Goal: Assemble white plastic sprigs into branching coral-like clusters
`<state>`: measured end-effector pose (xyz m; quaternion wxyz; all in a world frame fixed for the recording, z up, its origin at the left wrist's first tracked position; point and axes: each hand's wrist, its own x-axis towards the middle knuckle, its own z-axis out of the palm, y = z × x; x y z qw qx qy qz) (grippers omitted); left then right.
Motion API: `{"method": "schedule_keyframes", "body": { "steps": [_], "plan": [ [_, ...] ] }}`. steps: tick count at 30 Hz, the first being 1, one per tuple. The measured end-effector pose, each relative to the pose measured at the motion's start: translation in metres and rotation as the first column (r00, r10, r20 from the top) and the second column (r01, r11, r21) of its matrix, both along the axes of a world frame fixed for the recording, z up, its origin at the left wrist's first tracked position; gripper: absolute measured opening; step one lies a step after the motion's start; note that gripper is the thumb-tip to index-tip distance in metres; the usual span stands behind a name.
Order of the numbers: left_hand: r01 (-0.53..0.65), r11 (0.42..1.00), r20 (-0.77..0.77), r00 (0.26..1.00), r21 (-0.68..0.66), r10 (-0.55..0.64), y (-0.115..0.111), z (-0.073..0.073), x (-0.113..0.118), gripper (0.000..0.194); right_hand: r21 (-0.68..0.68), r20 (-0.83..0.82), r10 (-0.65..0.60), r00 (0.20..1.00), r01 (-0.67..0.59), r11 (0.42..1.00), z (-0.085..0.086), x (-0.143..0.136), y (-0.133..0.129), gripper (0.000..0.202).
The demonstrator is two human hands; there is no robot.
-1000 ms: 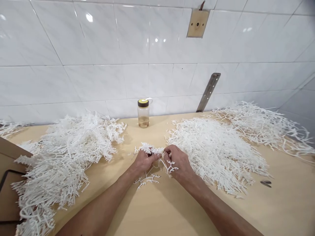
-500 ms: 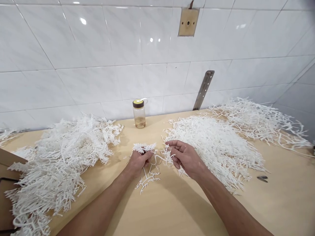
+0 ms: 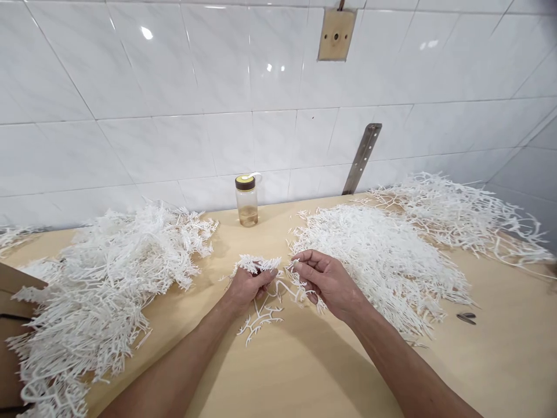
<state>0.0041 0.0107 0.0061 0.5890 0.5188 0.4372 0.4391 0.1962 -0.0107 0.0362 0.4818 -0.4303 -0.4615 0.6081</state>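
Observation:
My left hand (image 3: 249, 285) is closed around a white branching plastic piece (image 3: 264, 317), whose curved stems and forked twigs hang below the fingers. A tuft of short white sprigs (image 3: 256, 264) sticks up over the same hand. To its right, my right hand (image 3: 327, 283) pinches a small white sprig (image 3: 296, 262) between thumb and forefinger. Beside and partly behind that hand lies a broad heap of small white sprigs (image 3: 378, 255). Whether the sprig is joined to the branching piece cannot be made out.
At the left lies a big pile of white branched pieces (image 3: 117, 273), next to a brown cardboard box (image 3: 13, 337). Stripped-looking stems (image 3: 470, 215) lie back right. A bottle (image 3: 247, 203) stands by the tiled wall. Small dark metal snips (image 3: 467, 318) rest at right on the wooden table (image 3: 304, 377).
The tuft above my left hand has shifted slightly to the right, and the branching piece has turned a little. My right hand has barely moved.

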Motion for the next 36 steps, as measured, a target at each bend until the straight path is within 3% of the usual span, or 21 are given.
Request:
{"method": "schedule_keyframes", "body": {
  "steps": [12, 16, 19, 21, 24, 26, 28, 30, 33, 36],
  "plan": [
    [-0.039, 0.999, 0.04, 0.998, -0.002, 0.039, 0.0, 0.0, 0.001, 0.042, 0.023, -0.025, -0.005, 1.0, 0.006, 1.0, -0.003, 0.0, 0.001, 0.033],
    [-0.103, 0.995, 0.066, 0.992, -0.014, 0.103, 0.003, -0.004, 0.001, 0.041, 0.16, 0.192, -0.23, 0.954, 0.2, 0.967, -0.011, 0.005, 0.006, 0.032],
    [-0.105, 0.994, 0.071, 0.992, -0.01, 0.105, 0.003, -0.004, 0.001, 0.043, 0.298, 0.384, -0.468, 0.796, 0.373, 0.879, -0.013, 0.01, 0.009, 0.033],
    [-0.115, 0.993, 0.069, 0.991, -0.012, 0.116, 0.002, -0.003, 0.002, 0.043, 0.354, 0.449, -0.5, 0.74, 0.366, 0.86, -0.01, 0.011, 0.008, 0.033],
    [-0.129, 0.991, 0.038, 0.991, -0.025, 0.13, 0.0, -0.003, 0.003, 0.04, 0.419, 0.463, -0.441, 0.769, 0.248, 0.873, -0.002, 0.007, 0.002, 0.03],
    [-0.128, 0.991, 0.023, 0.991, -0.023, 0.129, 0.0, -0.003, 0.003, 0.038, 0.554, 0.4, -0.506, 0.765, 0.238, 0.798, 0.004, 0.001, -0.006, 0.025],
    [-0.133, 0.991, 0.015, 0.991, -0.017, 0.133, 0.0, -0.004, 0.004, 0.038, 0.713, 0.286, -0.611, 0.738, 0.262, 0.65, 0.01, -0.004, -0.016, 0.015],
    [-0.147, 0.989, 0.006, 0.989, -0.022, 0.147, -0.001, -0.002, 0.005, 0.038, 0.814, 0.206, -0.635, 0.745, 0.229, 0.534, 0.016, -0.009, -0.025, 0.008],
    [-0.188, 0.982, -0.016, 0.982, -0.031, 0.187, -0.003, 0.002, 0.007, 0.039, 0.865, 0.202, -0.56, 0.803, 0.121, 0.486, 0.018, -0.015, -0.03, 0.012],
    [-0.201, 0.979, -0.054, 0.978, 0.017, 0.202, -0.004, 0.006, 0.008, 0.044, 0.865, 0.296, -0.536, 0.79, 0.017, 0.502, 0.007, -0.019, -0.02, 0.016]
  ]
}}
